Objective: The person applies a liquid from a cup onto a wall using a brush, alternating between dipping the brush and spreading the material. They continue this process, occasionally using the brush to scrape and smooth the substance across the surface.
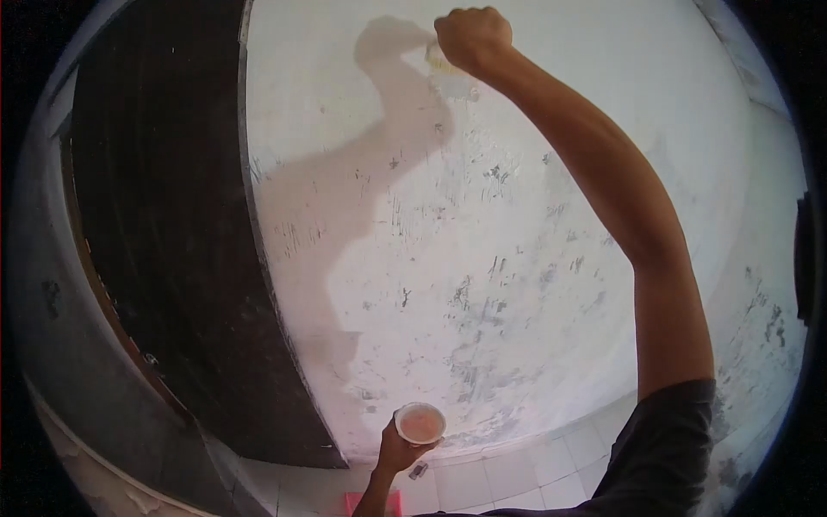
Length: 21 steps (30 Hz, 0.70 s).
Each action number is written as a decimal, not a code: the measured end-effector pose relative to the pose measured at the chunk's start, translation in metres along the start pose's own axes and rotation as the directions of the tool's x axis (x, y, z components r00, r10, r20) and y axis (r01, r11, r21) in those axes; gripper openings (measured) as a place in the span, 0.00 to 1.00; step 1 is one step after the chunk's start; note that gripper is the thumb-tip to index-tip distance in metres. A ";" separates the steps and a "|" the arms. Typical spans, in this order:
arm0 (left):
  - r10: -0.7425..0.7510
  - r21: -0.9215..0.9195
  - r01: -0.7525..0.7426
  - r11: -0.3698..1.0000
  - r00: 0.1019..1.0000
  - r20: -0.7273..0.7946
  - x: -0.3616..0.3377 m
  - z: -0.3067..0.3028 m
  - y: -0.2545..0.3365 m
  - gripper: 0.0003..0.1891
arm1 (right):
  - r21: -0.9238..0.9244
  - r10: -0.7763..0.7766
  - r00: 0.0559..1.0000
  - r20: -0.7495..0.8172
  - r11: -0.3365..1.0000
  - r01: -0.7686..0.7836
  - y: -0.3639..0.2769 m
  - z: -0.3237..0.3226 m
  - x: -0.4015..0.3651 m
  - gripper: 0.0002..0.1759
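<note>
High on the patchy white wall [534, 215], my right hand [474, 39] is closed in a fist around what looks like a paintbrush. Pale yellowish bristles [442, 64] show just below and left of the fist, against the wall; the handle is hidden by my fingers. Low in the view, my left hand [398, 450] grips a round white cup [421, 405] from below and the side. A pinkish-looking liquid [422, 424] shows inside the cup, which is held upright in front of the wall's base.
A tall dark door or panel [164, 258] stands on the left. White floor tiles [508, 478] run along the wall's foot. A pink-red object [392, 501] and a small greyish item [419, 471] lie below my left hand. Scuffs and bare grey patches mark the wall.
</note>
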<state>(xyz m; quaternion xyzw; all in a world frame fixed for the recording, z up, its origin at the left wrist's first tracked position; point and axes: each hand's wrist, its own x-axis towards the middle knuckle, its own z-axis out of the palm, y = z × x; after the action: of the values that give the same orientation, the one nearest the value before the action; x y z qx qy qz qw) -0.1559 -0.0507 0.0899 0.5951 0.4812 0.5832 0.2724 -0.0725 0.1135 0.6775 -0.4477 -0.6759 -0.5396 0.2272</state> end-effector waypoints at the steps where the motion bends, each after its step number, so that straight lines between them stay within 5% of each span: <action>1: 0.003 -0.059 -0.003 0.998 1.000 0.005 -0.002 -0.003 -0.006 0.38 | -0.014 0.030 0.999 -0.036 0.999 -0.031 0.001 -0.001 0.009 0.11; 10: -0.102 -0.069 0.108 0.992 0.991 0.087 -0.027 -0.038 -0.023 0.40 | -0.150 0.142 0.977 -0.159 0.975 -0.166 0.010 -0.002 0.043 0.10; 21: -0.134 -0.117 0.161 0.980 0.969 0.209 -0.027 -0.054 -0.009 0.39 | -0.024 -0.202 0.932 0.301 0.975 0.219 -0.048 0.013 -0.070 0.08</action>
<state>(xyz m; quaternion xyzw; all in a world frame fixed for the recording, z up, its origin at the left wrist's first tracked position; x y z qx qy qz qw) -0.2059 -0.0835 0.0795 0.5935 0.4544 0.5295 0.4012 -0.0767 0.0999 0.5930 -0.4551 -0.7306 -0.5065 0.0511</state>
